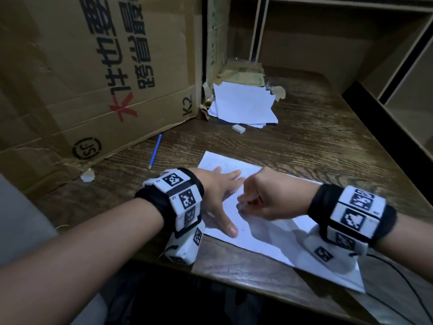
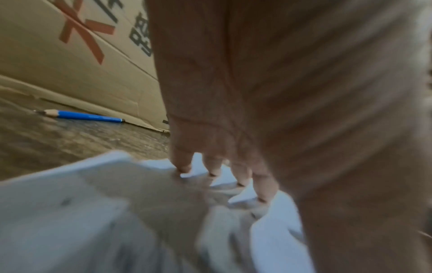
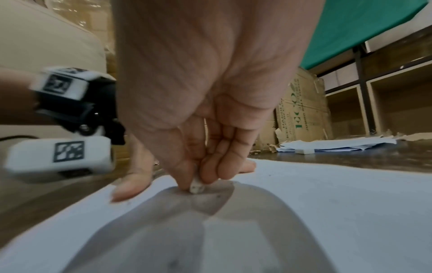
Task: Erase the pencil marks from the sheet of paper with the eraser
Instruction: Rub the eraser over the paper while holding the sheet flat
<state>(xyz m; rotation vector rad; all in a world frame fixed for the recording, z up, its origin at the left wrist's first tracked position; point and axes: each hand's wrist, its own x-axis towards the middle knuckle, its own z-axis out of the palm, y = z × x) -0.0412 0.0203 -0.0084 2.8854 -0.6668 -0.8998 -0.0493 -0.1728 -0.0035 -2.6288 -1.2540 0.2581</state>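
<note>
My right fingers (image 3: 210, 166) are pinched round a small worn eraser (image 3: 196, 187), its tip pressed down on the sheet of paper (image 1: 262, 240). The right hand (image 1: 269, 198) is curled tight over it, near the middle of the sheet. Just beside it, on the sheet's left part, my left hand (image 1: 220, 195) lies flat with fingers spread and straight, gripping nothing, only pressing the sheet to the desk (image 1: 316, 141).

I judge the sheet thin, light and limp: it will slide or buckle under rubbing unless pinned close to the eraser, so the flat left palm belongs where it is. Hard strokes toward the free edge could crease or tear it. The eraser is a stub, soft and grippy, best held low near its working end.

Faint specks show on the sheet; I cannot tell how many marks remain.

Beyond the sheet's left corner lies a blue pencil (image 1: 155, 151). Farther beyond the sheet sits a second eraser (image 1: 238, 128), then a stack of paper (image 1: 243, 104) against a cardboard box (image 1: 93, 66).
</note>
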